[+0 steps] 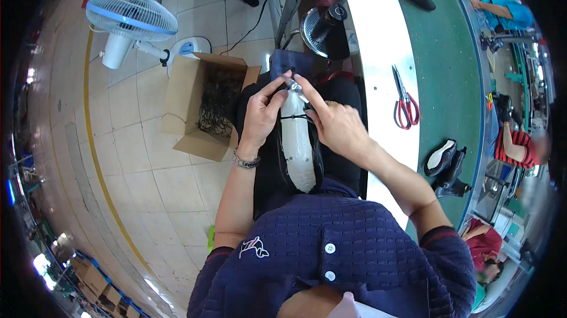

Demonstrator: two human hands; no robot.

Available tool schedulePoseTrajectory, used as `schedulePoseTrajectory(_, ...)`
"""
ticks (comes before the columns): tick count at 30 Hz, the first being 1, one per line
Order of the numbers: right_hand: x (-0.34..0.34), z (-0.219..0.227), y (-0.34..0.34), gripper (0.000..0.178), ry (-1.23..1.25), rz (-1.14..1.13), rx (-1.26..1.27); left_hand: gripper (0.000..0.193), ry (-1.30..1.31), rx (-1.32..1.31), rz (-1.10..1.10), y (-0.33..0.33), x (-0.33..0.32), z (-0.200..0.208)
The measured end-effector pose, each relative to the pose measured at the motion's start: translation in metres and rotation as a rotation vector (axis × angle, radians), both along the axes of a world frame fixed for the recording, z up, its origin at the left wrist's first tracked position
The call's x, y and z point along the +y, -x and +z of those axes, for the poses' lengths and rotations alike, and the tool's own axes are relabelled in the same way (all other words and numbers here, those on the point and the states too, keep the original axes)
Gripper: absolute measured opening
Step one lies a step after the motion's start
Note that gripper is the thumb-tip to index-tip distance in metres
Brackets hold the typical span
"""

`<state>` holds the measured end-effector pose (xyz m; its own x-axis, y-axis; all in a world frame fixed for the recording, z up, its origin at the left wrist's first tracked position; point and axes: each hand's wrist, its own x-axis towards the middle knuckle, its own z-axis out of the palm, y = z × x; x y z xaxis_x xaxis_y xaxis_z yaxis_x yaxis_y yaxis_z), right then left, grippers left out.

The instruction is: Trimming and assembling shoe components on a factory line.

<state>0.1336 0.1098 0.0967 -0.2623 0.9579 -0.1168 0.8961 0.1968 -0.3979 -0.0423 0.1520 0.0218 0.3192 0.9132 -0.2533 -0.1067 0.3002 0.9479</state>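
Observation:
A black shoe upper [319,170] lies lengthwise on my lap with its pale white underside [298,152] turned up. A thin black cord [295,116] crosses it near the far end. At that end sits a small shiny silvery piece [295,86], too small to make out. My left hand [263,114] is closed at the left of the far end, thumb and forefinger against it. My right hand [339,126] grips the right side near the cord, its forefinger reaching to the shiny piece. The fingertips of both hands nearly meet there.
An open cardboard box [183,90] with tangled black cords [218,102] stands on my left, near a fan [130,17]. Red-handled scissors [405,102] lie on the metal bench edge [387,158] to my right. Dark shoes [452,170] rest on the green conveyor [443,93]; people sit beyond.

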Motion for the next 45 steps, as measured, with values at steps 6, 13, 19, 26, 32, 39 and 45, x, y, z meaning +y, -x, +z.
schedulePoseTrajectory(6,0.008,0.042,0.003,0.073,-0.115,-0.067,0.218,0.048,0.097,-0.160,0.014,-0.003,-0.002,0.013)
schedulePoseTrajectory(13,-0.029,0.012,-0.032,0.071,0.112,-0.159,0.343,0.076,-0.067,0.092,0.130,-0.009,-0.078,0.024)
schedulePoseTrajectory(19,-0.135,-0.065,-0.118,0.061,0.071,-0.754,0.098,0.052,0.454,-0.084,0.265,-0.002,-0.142,0.002)
schedulePoseTrajectory(26,-0.174,-0.102,-0.176,0.046,-0.179,-0.699,0.079,0.047,0.367,-0.011,0.330,0.014,-0.146,0.009)
schedulePoseTrajectory(32,-0.124,-0.126,-0.272,0.042,-0.441,-0.833,-0.074,0.040,0.257,0.137,0.263,-0.009,-0.151,0.009)
schedulePoseTrajectory(39,-0.123,-0.083,-0.252,0.044,0.428,-0.833,0.861,0.057,-0.016,0.599,0.087,-0.011,-0.143,0.026)
schedulePoseTrajectory(45,-0.160,0.006,-0.123,0.050,0.820,-0.377,1.272,0.053,-0.594,0.808,0.263,-0.033,-0.097,0.046)
